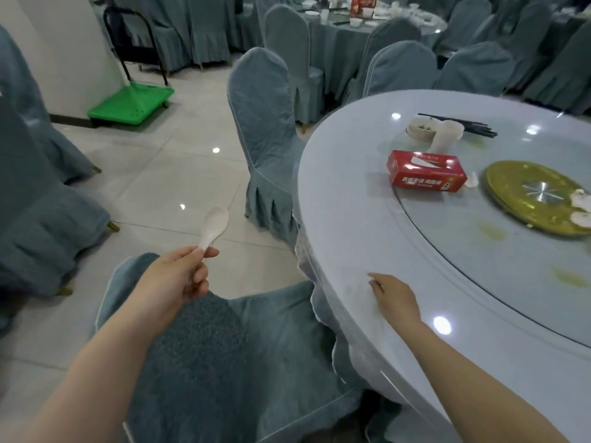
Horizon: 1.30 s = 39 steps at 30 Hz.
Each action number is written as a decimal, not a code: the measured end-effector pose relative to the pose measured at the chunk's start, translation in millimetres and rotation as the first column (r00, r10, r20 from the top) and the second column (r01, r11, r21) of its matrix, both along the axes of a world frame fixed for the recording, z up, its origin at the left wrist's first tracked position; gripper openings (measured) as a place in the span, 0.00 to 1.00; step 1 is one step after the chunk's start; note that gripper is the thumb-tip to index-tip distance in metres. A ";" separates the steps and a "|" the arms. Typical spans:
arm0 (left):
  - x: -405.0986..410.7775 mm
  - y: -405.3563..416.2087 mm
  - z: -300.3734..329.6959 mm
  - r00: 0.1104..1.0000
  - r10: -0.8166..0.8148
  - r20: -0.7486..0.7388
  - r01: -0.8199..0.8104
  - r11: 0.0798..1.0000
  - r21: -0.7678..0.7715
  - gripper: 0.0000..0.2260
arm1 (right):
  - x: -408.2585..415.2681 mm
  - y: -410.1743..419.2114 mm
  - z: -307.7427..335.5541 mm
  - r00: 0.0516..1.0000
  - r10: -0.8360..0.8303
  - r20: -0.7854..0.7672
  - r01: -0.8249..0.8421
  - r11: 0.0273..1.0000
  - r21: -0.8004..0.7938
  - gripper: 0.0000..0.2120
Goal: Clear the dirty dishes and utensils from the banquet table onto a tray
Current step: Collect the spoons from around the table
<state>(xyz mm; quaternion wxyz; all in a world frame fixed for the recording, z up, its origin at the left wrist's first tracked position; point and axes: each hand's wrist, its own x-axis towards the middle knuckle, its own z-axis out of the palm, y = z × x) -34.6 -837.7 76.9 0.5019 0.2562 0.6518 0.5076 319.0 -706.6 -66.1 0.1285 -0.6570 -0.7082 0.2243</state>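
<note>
Pinched by its handle in the left hand (pixel 179 276), a white spoon (pixel 215 226) is held out over the floor. Right hand (pixel 395 298) rests open on the table (pixel 351 219) edge. Lettering on the red tissue box (pixel 427 172) is too blurred to read.

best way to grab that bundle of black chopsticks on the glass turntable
Pinch the chopsticks around the middle of the bundle, coming from above. They lie flat and fan out toward the right; the stacked bowls and cup crowd the near side.
</note>
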 end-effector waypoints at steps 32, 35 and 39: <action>-324.4 -139.6 31.7 0.996 0.008 0.092 -0.025 0.982 0.185 0.12 | -425.3 -169.7 131.1 0.622 -0.005 -0.783 -0.060 0.997 -0.054 0.08; -357.4 -117.3 19.3 0.996 0.036 0.082 -0.048 0.987 0.150 0.11 | -466.2 -144.2 122.6 0.547 -0.061 -0.835 -0.108 0.984 -0.142 0.18; -399.0 -64.1 13.6 0.998 0.048 0.051 -0.054 0.991 0.120 0.12 | -520.4 -90.1 115.1 0.455 -0.115 -0.883 -0.182 0.959 -0.218 0.44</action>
